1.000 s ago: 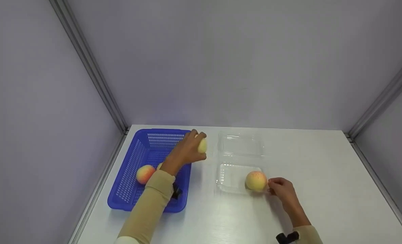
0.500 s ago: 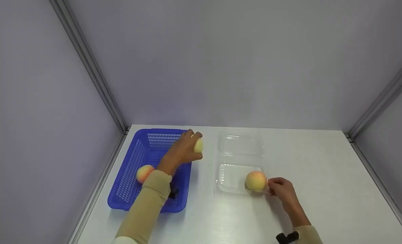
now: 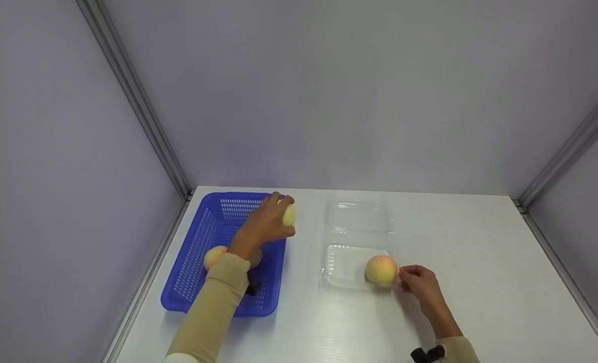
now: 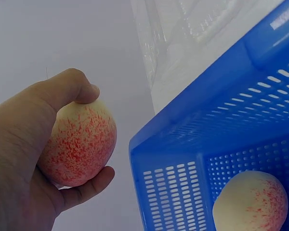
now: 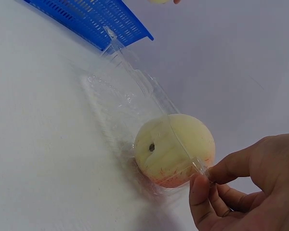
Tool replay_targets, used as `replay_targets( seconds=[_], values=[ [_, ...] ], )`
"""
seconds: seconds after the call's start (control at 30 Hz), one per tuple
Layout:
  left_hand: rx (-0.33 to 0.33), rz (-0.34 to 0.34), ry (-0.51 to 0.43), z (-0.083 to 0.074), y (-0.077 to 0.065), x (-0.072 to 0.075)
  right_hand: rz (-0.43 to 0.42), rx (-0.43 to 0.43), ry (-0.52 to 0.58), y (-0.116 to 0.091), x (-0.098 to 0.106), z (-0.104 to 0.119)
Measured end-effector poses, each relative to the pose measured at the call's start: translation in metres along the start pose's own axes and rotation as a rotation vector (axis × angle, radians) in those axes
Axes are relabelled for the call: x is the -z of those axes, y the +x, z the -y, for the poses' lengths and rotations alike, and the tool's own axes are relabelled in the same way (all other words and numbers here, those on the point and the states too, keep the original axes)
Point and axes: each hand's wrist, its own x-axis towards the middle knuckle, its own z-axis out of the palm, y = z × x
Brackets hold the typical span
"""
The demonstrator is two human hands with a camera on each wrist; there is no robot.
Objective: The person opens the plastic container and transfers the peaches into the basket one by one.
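Observation:
My left hand (image 3: 264, 223) grips a peach (image 3: 289, 216), yellow in the head view and speckled red in the left wrist view, above the right rim of the blue plastic basket (image 3: 182, 252). Thumb and fingers curl round the fruit. In the basket lie a red-and-yellow peach (image 3: 214, 256) and another peach (image 3: 255, 257), both partly covered by the left arm. On the right, my right hand (image 3: 421, 286) pinches the edge of a clear plastic clamshell box (image 5: 200, 166). One peach (image 3: 381, 270) sits at the right end of the box's near half.
The box's lid half (image 3: 359, 217) lies folded back, flat on the white table (image 3: 470, 242). Grey walls (image 3: 339, 101) stand at the back and sides. A black wrist device (image 3: 427, 354) sits by the right sleeve.
My left hand has drifted slightly left with the peach, back toward the basket. A second peach in the basket shows again beside the forearm. The right hand and box stay put.

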Motion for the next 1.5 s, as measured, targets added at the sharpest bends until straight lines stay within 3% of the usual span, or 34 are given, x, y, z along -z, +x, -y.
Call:
replay_targets(
  seconds=[0.77,1.5],
  values=[
    [0.102,0.023,-0.004,0.016,-0.002,0.014,0.008,0.001,-0.014,0.005,0.004,0.002],
    [0.133,0.041,0.033,0.036,0.000,0.008,0.028,-0.003,-0.053,0.006,0.008,0.006]
  ],
)
